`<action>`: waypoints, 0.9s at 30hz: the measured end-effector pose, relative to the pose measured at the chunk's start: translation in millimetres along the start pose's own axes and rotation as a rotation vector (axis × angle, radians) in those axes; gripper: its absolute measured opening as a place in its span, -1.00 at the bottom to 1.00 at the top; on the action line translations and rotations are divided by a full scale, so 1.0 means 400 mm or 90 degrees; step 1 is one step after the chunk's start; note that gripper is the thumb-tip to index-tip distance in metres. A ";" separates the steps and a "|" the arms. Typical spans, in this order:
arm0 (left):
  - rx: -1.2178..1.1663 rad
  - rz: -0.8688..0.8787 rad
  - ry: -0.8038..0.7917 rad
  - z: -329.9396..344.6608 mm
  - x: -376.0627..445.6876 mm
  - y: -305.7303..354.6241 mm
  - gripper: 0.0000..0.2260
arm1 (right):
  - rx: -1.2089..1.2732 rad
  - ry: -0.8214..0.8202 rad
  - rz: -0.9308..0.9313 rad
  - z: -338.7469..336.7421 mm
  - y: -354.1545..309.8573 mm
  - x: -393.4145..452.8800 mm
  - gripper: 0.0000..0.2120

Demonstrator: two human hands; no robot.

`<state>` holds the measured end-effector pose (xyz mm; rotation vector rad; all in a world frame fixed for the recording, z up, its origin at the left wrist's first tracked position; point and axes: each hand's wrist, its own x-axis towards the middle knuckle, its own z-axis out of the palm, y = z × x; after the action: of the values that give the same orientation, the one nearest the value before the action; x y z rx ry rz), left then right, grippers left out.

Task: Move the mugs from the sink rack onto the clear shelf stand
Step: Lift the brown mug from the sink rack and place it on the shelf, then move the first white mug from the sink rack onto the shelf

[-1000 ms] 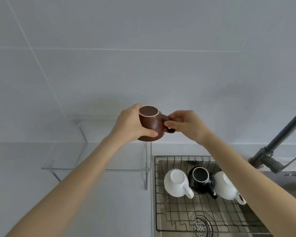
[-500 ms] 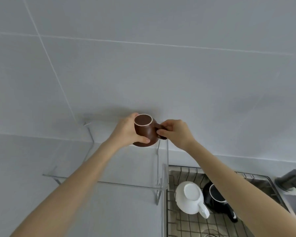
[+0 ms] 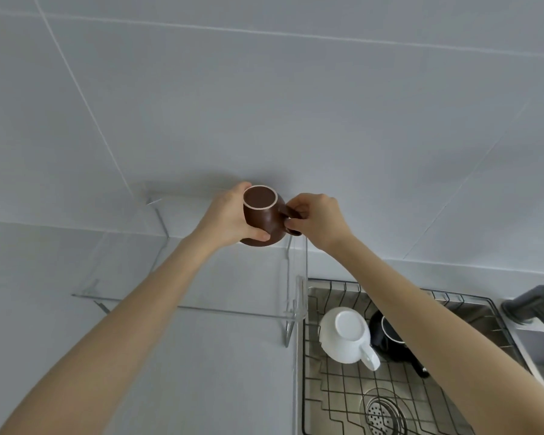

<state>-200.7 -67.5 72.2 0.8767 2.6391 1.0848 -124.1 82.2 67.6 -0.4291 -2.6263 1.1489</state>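
Holding brown mug (image 3: 264,222) btwn both hands, above clear shelf stand (image 3: 182,306).

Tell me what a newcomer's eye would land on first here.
First, the brown mug, held upside down in mid-frame against the pale wall: the left hand grips its body, the right hand pinches its handle, above the clear shelf stand. Next, lower right, the white mug and black mug lie in the sink rack.
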 end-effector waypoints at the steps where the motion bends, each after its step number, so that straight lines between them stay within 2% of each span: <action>1: 0.002 0.001 0.002 0.000 0.000 -0.001 -0.32 | 0.006 -0.001 0.000 0.000 -0.002 -0.001 -0.78; 5: 0.026 -0.014 -0.017 0.001 0.001 0.000 -0.27 | 0.030 -0.027 0.011 -0.019 -0.011 -0.008 -0.72; 8: 0.088 -0.013 -0.030 0.010 -0.015 0.034 -0.21 | 0.097 0.000 0.030 -0.068 -0.007 -0.031 -0.73; 11: 0.124 0.083 0.037 0.041 -0.061 0.118 -0.27 | 0.142 0.043 0.058 -0.129 0.039 -0.082 -0.79; 13: 0.088 0.183 0.048 0.090 -0.109 0.180 -0.39 | 0.152 0.045 0.097 -0.155 0.093 -0.136 -0.83; 14: 0.054 0.226 0.030 0.121 -0.132 0.204 -0.45 | 0.148 0.040 0.122 -0.159 0.125 -0.165 -0.84; 16: -0.011 0.262 -0.067 0.198 -0.175 0.241 -0.53 | 0.134 0.027 0.183 -0.160 0.198 -0.233 -0.85; 20: 0.010 0.185 -0.303 0.349 -0.210 0.225 -0.46 | 0.060 -0.029 0.274 -0.129 0.321 -0.348 -0.78; 23: 0.061 0.101 -0.363 0.433 -0.208 0.161 -0.37 | 0.038 -0.070 0.318 -0.098 0.379 -0.398 -0.73; 27: 0.096 0.034 -0.379 0.507 -0.199 0.096 -0.21 | 0.057 -0.082 0.362 -0.047 0.430 -0.431 -0.66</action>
<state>-47.0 28.9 -54.7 1.0985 2.2173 0.5205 71.3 144.2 -65.6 -1.1724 -2.6196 1.4864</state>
